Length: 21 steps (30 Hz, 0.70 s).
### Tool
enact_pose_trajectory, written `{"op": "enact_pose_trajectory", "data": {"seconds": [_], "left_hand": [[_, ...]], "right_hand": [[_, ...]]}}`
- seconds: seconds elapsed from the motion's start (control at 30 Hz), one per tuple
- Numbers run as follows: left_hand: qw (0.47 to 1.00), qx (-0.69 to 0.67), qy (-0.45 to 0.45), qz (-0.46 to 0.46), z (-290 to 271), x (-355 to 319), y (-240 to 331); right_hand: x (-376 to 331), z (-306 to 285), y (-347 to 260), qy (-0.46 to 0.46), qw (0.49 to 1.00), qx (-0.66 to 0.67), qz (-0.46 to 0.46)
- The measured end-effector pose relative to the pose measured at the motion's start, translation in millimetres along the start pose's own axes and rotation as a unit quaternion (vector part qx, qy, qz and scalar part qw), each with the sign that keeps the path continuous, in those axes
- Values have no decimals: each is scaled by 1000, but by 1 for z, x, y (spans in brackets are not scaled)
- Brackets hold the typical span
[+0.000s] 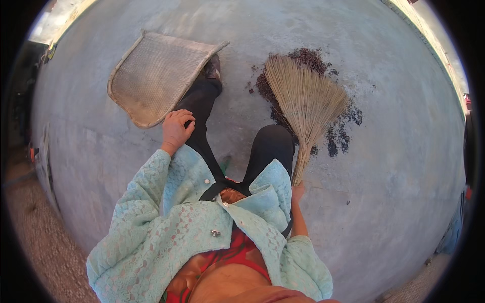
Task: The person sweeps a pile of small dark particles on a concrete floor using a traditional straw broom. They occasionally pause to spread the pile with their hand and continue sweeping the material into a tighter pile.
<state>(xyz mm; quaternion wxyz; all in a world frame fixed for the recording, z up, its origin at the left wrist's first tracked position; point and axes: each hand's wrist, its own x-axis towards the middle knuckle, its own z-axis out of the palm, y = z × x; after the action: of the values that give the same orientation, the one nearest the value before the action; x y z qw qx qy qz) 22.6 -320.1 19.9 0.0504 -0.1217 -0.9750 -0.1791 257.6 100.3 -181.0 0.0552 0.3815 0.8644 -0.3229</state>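
A woven winnowing basket (156, 70), flat with a bent rim, is at the upper left and overlaps part of my left leg. At its near corner, my left hand (177, 129) is closed on the rim, with the fingers curled and partly hidden. My right hand (298, 192) grips the bound handle of a straw broom (305, 96), and my fingers there are mostly out of sight. The broom's fan of bristles points away from me. It covers part of a spread pile of small reddish-brown and black bits (308, 58), too small to name.
Grey concrete floor (384, 161) stretches around me. My left leg (202, 101) reaches forward beside the basket, and my bent right knee (273, 144) is near the broom handle. Rough brown ground (45, 232) shows at the lower left. A pale edge (429, 35) runs along the upper right.
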Motion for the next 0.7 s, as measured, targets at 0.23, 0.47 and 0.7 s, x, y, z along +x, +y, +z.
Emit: {"op": "enact_pose_trajectory", "data": {"seconds": [0.23,0.47,0.7], "left_hand": [[1000,4,3,8,-1,-2,0],[1000,0,7,13,0,0,2],[1000,2,9,12,4,-7,-6]], "right_hand": [[-2,-30,-20,-67,995,55,40],[-15,-3,9,-77,993,-63,66],[-25,-52,-28,-102,988,103,59]]}}
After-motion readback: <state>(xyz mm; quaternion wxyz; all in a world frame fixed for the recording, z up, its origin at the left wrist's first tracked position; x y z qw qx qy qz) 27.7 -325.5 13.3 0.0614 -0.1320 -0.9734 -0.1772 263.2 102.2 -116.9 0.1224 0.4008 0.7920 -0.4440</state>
